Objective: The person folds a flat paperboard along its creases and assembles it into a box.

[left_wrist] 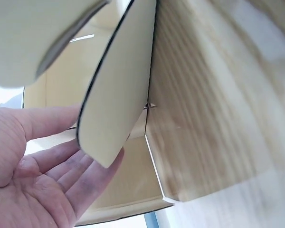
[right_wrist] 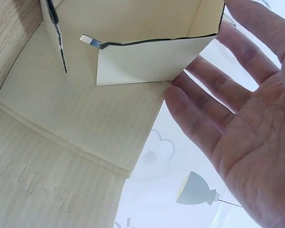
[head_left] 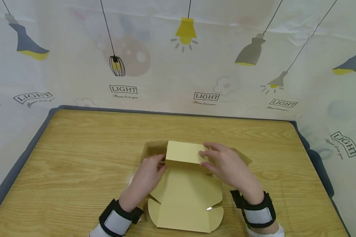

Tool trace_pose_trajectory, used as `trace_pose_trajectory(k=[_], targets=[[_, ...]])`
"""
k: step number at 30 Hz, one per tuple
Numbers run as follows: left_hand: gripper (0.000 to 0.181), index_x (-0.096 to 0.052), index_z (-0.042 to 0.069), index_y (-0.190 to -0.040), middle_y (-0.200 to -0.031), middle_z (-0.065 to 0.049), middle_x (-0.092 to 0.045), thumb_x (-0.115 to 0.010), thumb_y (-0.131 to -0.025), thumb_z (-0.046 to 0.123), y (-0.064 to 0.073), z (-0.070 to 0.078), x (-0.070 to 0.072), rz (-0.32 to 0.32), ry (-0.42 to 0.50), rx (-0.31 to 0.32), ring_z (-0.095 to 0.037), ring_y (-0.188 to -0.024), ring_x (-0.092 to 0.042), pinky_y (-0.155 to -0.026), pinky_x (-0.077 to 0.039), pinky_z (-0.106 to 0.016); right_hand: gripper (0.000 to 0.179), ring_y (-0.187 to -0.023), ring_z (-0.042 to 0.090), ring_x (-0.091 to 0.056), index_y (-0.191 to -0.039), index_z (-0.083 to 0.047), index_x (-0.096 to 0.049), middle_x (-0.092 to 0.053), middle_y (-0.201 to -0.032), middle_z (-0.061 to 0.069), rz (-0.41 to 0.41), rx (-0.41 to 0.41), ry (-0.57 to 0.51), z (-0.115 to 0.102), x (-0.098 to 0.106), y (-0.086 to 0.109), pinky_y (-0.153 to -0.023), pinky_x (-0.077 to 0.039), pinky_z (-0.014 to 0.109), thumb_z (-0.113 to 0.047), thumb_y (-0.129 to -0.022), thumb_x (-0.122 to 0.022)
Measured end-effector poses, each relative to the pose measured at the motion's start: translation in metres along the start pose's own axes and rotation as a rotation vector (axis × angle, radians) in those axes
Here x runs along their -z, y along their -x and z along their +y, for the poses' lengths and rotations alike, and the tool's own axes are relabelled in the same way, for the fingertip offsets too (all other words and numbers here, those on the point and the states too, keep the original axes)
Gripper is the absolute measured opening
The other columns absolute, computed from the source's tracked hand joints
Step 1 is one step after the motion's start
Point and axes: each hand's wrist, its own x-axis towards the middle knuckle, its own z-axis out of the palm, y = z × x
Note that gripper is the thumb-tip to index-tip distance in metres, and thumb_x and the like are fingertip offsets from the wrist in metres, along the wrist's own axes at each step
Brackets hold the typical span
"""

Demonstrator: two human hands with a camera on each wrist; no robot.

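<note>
A partly folded tan cardboard box (head_left: 185,197) lies on the table in the head view, its long flat part toward me and a raised panel (head_left: 182,151) at its far end. My left hand (head_left: 148,171) is at the panel's left end; in the left wrist view its fairly straight fingers (left_wrist: 66,164) reach behind a rounded flap (left_wrist: 115,85). With thumb on the near side and fingers across the top, my right hand (head_left: 225,163) holds the panel's right end. Its fingertips meet the box corner in the right wrist view. The flap partly hides my left fingers.
The wood-grain table (head_left: 86,158) extends around the box on all sides. Pale cloth (head_left: 163,75) printed with lamps hangs behind the table and along both sides. Side flaps (head_left: 240,154) stick out past the box's far corners.
</note>
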Motion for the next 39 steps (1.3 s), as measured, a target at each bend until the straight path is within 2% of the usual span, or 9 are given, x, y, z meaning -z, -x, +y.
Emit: trace_pose_trajectory(k=[7, 13, 16, 18, 21, 25, 28, 34, 39], targets=[[0.039, -0.065, -0.009, -0.133, -0.121, -0.026, -0.075, -0.072, -0.097, 0.003, 0.001, 0.000, 0.003, -0.019, 0.025, 0.035, -0.033, -0.103, -0.077, -0.080, -0.067, -0.038, 0.031, -0.120, 0.038, -0.072, -0.119, -0.008, -0.079, -0.070, -0.137, 0.020, 0.001, -0.003, -0.003, 0.000, 0.000, 0.000, -0.099, -0.062, 0.052, -0.021, -0.092, -0.082], [0.048, -0.063, -0.006, -0.139, -0.135, -0.025, -0.070, -0.075, -0.096, 0.011, 0.007, 0.008, 0.015, -0.025, -0.047, 0.039, -0.035, -0.112, -0.074, -0.091, -0.065, -0.045, 0.030, -0.120, 0.039, -0.072, -0.119, -0.008, -0.079, -0.070, -0.137, 0.020, 0.005, -0.001, -0.007, 0.001, 0.000, 0.000, -0.099, -0.062, 0.052, -0.020, -0.092, -0.082], [0.049, -0.063, -0.001, -0.141, -0.140, -0.023, -0.068, -0.076, -0.097, 0.015, 0.011, 0.014, 0.024, -0.019, -0.095, 0.002, -0.037, -0.118, -0.072, -0.098, -0.063, -0.050, 0.031, -0.120, 0.039, -0.072, -0.119, -0.008, -0.079, -0.070, -0.137, 0.021, 0.004, -0.003, -0.009, 0.001, -0.001, 0.000, -0.099, -0.062, 0.052, -0.021, -0.091, -0.082], [0.047, -0.064, 0.004, -0.142, -0.141, -0.019, -0.069, -0.075, -0.098, 0.018, 0.014, 0.017, 0.032, -0.016, -0.119, -0.057, -0.036, -0.122, -0.071, -0.101, -0.061, -0.052, 0.031, -0.120, 0.039, -0.072, -0.119, -0.008, -0.079, -0.070, -0.138, 0.020, 0.003, -0.004, -0.013, 0.001, -0.001, 0.000, -0.099, -0.062, 0.052, -0.022, -0.092, -0.082], [0.044, -0.067, 0.008, -0.139, -0.136, -0.013, -0.072, -0.076, -0.097, 0.018, 0.018, 0.018, 0.043, 0.012, -0.119, -0.202, -0.032, -0.117, -0.074, -0.098, -0.063, -0.048, 0.031, -0.120, 0.039, -0.072, -0.119, -0.008, -0.079, -0.070, -0.138, 0.020, 0.003, -0.006, -0.020, 0.001, 0.000, -0.001, -0.099, -0.062, 0.052, -0.022, -0.092, -0.082], [0.044, -0.069, 0.007, -0.136, -0.131, -0.010, -0.075, -0.079, -0.093, 0.012, 0.019, 0.013, 0.055, 0.110, -0.074, -0.402, -0.029, -0.113, -0.075, -0.094, -0.065, -0.043, 0.030, -0.120, 0.038, -0.072, -0.119, -0.009, -0.079, -0.070, -0.138, 0.019, 0.005, -0.004, -0.021, 0.001, 0.000, 0.000, -0.099, -0.062, 0.053, -0.021, -0.093, -0.081], [0.048, -0.067, 0.006, -0.137, -0.137, -0.012, -0.072, -0.081, -0.092, 0.010, 0.017, 0.007, 0.059, 0.167, -0.044, -0.475, -0.031, -0.124, -0.071, -0.102, -0.062, -0.046, 0.029, -0.120, 0.038, -0.072, -0.119, -0.009, -0.079, -0.070, -0.138, 0.019, 0.008, -0.002, -0.022, 0.001, 0.001, 0.000, -0.099, -0.062, 0.052, -0.021, -0.093, -0.081], [0.060, -0.062, 0.007, -0.144, -0.153, -0.016, -0.060, -0.084, -0.089, 0.017, 0.010, -0.004, 0.060, 0.200, -0.057, -0.476, -0.039, -0.138, -0.060, -0.114, -0.053, -0.057, 0.030, -0.119, 0.038, -0.072, -0.119, -0.008, -0.079, -0.071, -0.137, 0.019, 0.014, -0.002, -0.023, 0.002, -0.001, 0.000, -0.098, -0.063, 0.051, -0.020, -0.092, -0.082], [0.077, -0.049, 0.006, -0.155, -0.165, -0.018, -0.046, -0.085, -0.090, 0.023, 0.001, -0.016, 0.061, 0.104, -0.012, -0.329, -0.043, -0.150, -0.047, -0.122, -0.043, -0.062, 0.030, -0.118, 0.038, -0.073, -0.118, -0.008, -0.079, -0.071, -0.136, 0.020, 0.016, 0.008, -0.017, 0.003, -0.001, 0.000, -0.097, -0.063, 0.052, -0.020, -0.092, -0.082]])
